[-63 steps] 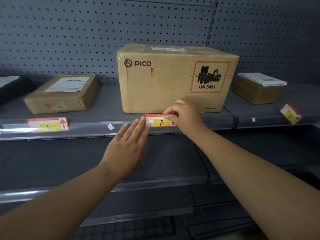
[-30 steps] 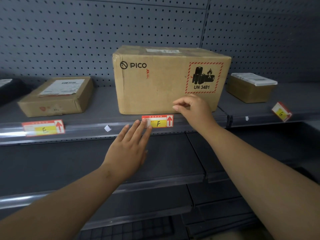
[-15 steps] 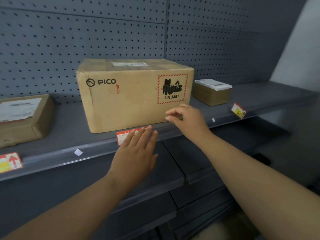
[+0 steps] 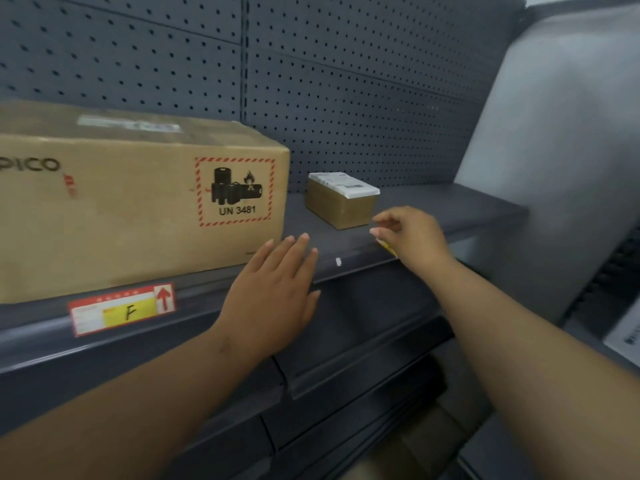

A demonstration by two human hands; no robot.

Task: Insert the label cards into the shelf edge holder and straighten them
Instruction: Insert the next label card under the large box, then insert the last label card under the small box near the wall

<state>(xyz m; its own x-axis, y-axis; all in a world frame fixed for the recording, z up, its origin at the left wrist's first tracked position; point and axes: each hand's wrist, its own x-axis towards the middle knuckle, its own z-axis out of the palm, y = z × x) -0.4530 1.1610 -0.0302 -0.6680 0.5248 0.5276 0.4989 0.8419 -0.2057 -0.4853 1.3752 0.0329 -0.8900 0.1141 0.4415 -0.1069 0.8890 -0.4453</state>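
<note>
Cardboard box [image 4: 138,209] marked PICO and UN 3481 sits at left on the grey shelf, its left end cut off by the frame. Below it, label card F [image 4: 121,309] is seated in the shelf edge holder [image 4: 201,301]. The card's long axis runs along the shelf front and looks parallel to the strip. Its red arrow, at the right end, points up at the box. The small print on its left part is too blurred to read.

Left hand [image 4: 273,292] is flat with fingers straight and slightly spread, holding nothing. It lies over the shelf edge right of card F, fingertips near the box's lower right corner. Contact with the holder: cannot tell.

A small white scrap [image 4: 338,261] sits on the holder strip between the hands. Small brown box [image 4: 341,206] with a white label on top stands further back on the shelf.

Right hand [image 4: 415,237] has fingers loosely bent, thumb and forefinger apart, nothing pinched. Second card [image 4: 386,247] is at the shelf edge just under this hand, mostly hidden. Only a yellow sliver shows, so its angle, lettering and any contact with the hand are unclear. Pegboard [image 4: 346,81] forms the back wall.
</note>
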